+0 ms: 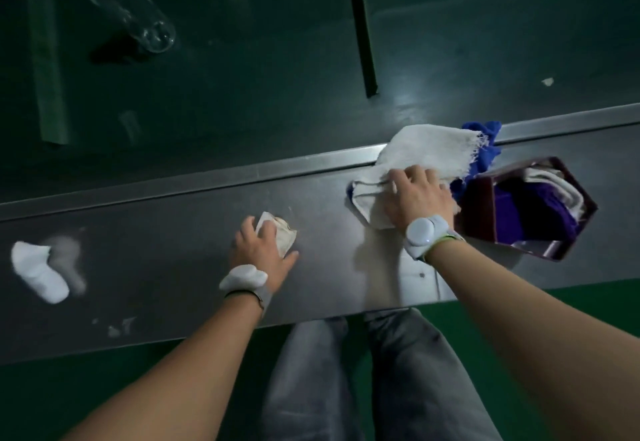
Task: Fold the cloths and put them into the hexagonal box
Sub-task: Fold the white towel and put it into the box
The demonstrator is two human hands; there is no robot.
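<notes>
A white cloth (426, 153) lies on the steel table (173, 232) over a blue cloth (485, 144) that sticks out behind it. My right hand (419, 194) rests on the white cloth's near part, fingers curled into the fabric. Right of it stands the dark hexagonal box (481, 205), open, with folded purple and white cloths inside. My left hand (261, 250) sits at the table's middle, fingers closed over a small cream folded cloth (285, 234).
A white sock-like item (38, 270) lies at the table's left. Beyond the table's far edge is a dark green floor with a clear plastic bottle (128, 7) and a dark bar (362, 24). My legs are below the near edge.
</notes>
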